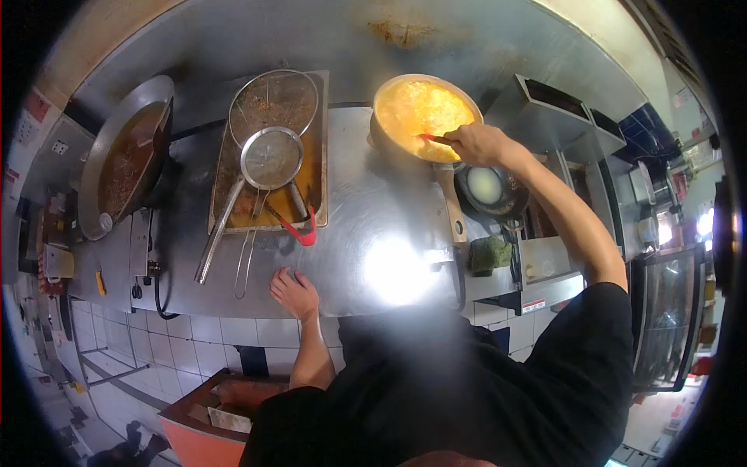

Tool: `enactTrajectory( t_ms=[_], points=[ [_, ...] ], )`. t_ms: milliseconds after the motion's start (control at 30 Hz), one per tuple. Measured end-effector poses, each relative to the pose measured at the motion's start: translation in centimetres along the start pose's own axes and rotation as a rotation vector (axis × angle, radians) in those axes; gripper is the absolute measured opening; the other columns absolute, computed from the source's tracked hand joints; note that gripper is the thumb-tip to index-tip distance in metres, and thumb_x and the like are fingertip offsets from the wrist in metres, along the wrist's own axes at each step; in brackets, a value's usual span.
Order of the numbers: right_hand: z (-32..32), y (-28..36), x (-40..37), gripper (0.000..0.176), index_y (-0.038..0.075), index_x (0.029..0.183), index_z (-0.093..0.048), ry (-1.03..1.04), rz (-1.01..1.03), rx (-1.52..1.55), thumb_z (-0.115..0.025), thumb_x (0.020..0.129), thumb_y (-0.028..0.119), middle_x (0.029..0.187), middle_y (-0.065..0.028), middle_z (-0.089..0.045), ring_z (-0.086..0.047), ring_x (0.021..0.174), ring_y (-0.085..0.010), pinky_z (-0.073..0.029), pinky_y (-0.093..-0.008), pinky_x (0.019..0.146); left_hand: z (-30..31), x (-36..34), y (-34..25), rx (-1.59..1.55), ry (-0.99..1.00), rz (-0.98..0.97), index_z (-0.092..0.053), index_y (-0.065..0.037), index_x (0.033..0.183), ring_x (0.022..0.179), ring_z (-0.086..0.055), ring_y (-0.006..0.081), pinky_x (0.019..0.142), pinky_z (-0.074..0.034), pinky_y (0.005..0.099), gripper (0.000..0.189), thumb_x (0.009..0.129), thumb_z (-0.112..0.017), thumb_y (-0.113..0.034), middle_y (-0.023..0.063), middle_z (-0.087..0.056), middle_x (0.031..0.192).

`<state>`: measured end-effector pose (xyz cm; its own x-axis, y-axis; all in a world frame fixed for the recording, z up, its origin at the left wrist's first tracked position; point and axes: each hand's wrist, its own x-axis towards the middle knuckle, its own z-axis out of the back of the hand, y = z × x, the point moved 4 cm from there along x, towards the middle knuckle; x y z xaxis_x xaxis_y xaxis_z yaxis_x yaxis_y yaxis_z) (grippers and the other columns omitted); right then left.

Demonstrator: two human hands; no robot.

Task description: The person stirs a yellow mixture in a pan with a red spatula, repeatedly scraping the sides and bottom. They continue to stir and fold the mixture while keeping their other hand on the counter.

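Note:
My right hand [473,143] is closed on a red utensil [436,139], whose end dips into the yellow, bubbling food in a round pan [379,121]. That pan's long handle [449,204] points down towards me. My left hand [295,293] rests on the steel counter [346,233] near its front edge, fingers apart, holding nothing. Above it lie red tongs [305,236] and a thin wire tool [245,268]. Two round strainers, a large one [274,100] and a smaller one [271,159], rest across a rectangular oily tray [323,156].
A large wok [91,179] of brown liquid stands at the left. Right of the round pan are a small black pan [510,204] with something pale inside and a green block [490,256]. An orange bin [194,436] stands below the counter.

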<state>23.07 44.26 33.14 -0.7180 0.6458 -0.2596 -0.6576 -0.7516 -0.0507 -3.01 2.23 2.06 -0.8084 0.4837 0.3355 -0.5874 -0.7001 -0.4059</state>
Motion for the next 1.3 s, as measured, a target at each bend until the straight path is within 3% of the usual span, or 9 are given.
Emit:
enactTrajectory(
  t_ms=[333,700,767,833,933,1033,1100,1167,1300],
  points=[
    [6.5,-1.6,-6.2,0.039,0.02,0.142,-0.074,-0.015,-0.08,0.028,-0.058,0.108,0.033,0.108,-0.0225,-0.079,-0.076,0.099,-0.0422,-0.059,-0.0518,0.09,-0.2,0.0,0.5,0.016,0.006,0.005,-0.061,-0.006,0.128,0.133,-0.052,0.0374,0.116,-0.038,0.0519,0.032,0.102,-0.064,-0.026,0.0155,-0.06,0.135],
    [0.4,0.7,-2.5,0.045,0.012,0.151,-0.066,0.025,0.071,0.345,-0.052,0.112,0.03,0.129,-0.0262,-0.075,-0.073,0.117,-0.0392,-0.055,-0.0473,0.103,0.2,0.2,-0.1,-0.015,-0.014,-0.002,-0.06,-0.005,0.126,0.132,-0.052,0.0389,0.118,-0.036,0.0547,0.032,0.099,-0.067,-0.021,0.0169,-0.06,0.132],
    [1.5,2.9,-1.8,0.045,0.013,0.151,-0.066,0.128,-0.068,0.414,-0.051,0.112,0.03,0.131,-0.0263,-0.074,-0.072,0.119,-0.037,-0.054,-0.0448,0.106,0.2,0.2,-0.2,-0.006,-0.018,-0.009,-0.059,-0.005,0.126,0.131,-0.052,0.0389,0.119,-0.036,0.0552,0.032,0.099,-0.067,-0.021,0.0172,-0.059,0.131],
    [-2.1,1.2,2.0,0.046,0.011,0.151,-0.065,0.01,0.037,0.43,-0.05,0.111,0.029,0.126,-0.0251,-0.076,-0.074,0.108,-0.0355,-0.054,-0.0435,0.103,0.3,0.1,-0.4,0.003,-0.024,-0.01,-0.059,-0.005,0.126,0.132,-0.052,0.0389,0.119,-0.035,0.0555,0.032,0.099,-0.067,-0.021,0.0174,-0.059,0.131],
    [-2.5,2.6,4.8,0.048,0.001,0.147,-0.066,-0.068,-0.1,0.609,-0.048,0.111,0.026,0.109,-0.0204,-0.078,-0.07,0.085,-0.0281,-0.057,-0.0407,0.089,0.2,0.0,-0.1,0.018,-0.03,-0.014,-0.059,-0.005,0.126,0.132,-0.052,0.0391,0.119,-0.035,0.0559,0.032,0.099,-0.067,-0.021,0.0176,-0.059,0.132],
    [-3.0,2.4,6.4,0.045,-0.001,0.135,-0.072,-0.097,-0.289,0.785,-0.05,0.109,0.027,0.102,-0.0194,-0.079,-0.072,0.081,-0.0289,-0.058,-0.0435,0.084,0.3,0.2,-0.3,0.028,-0.028,-0.018,-0.06,-0.006,0.127,0.131,-0.052,0.0381,0.118,-0.036,0.0543,0.032,0.1,-0.066,-0.022,0.0164,-0.059,0.133],
    [-6.2,-0.2,10.4,0.04,-0.001,0.125,-0.075,-0.159,-0.262,0.76,-0.051,0.106,0.026,0.097,-0.0214,-0.079,-0.077,0.08,-0.0354,-0.058,-0.0507,0.078,0.3,0.2,-0.3,0.038,-0.025,-0.016,-0.06,-0.006,0.128,0.131,-0.053,0.0369,0.116,-0.037,0.0526,0.033,0.1,-0.066,-0.024,0.0152,-0.06,0.134],
    [-7.8,-2.1,12.9,0.037,0.002,0.126,-0.073,-0.319,-0.193,0.371,-0.051,0.104,0.022,0.098,-0.0245,-0.078,-0.079,0.089,-0.0399,-0.058,-0.0549,0.077,0.2,0.1,-0.2,0.026,-0.042,-0.018,-0.06,-0.006,0.127,0.131,-0.053,0.037,0.116,-0.037,0.0525,0.032,0.1,-0.066,-0.023,0.0156,-0.06,0.133],
    [-3.4,1.4,8.4,0.038,0.0,0.122,-0.076,-0.22,-0.33,0.129,-0.053,0.103,0.024,0.113,-0.0261,-0.079,-0.078,0.105,-0.0409,-0.062,-0.0498,0.088,0.4,0.2,-0.2,0.029,-0.015,-0.026,-0.06,-0.006,0.128,0.131,-0.053,0.037,0.116,-0.037,0.0523,0.033,0.1,-0.065,-0.023,0.0158,-0.06,0.133]
  ],
)
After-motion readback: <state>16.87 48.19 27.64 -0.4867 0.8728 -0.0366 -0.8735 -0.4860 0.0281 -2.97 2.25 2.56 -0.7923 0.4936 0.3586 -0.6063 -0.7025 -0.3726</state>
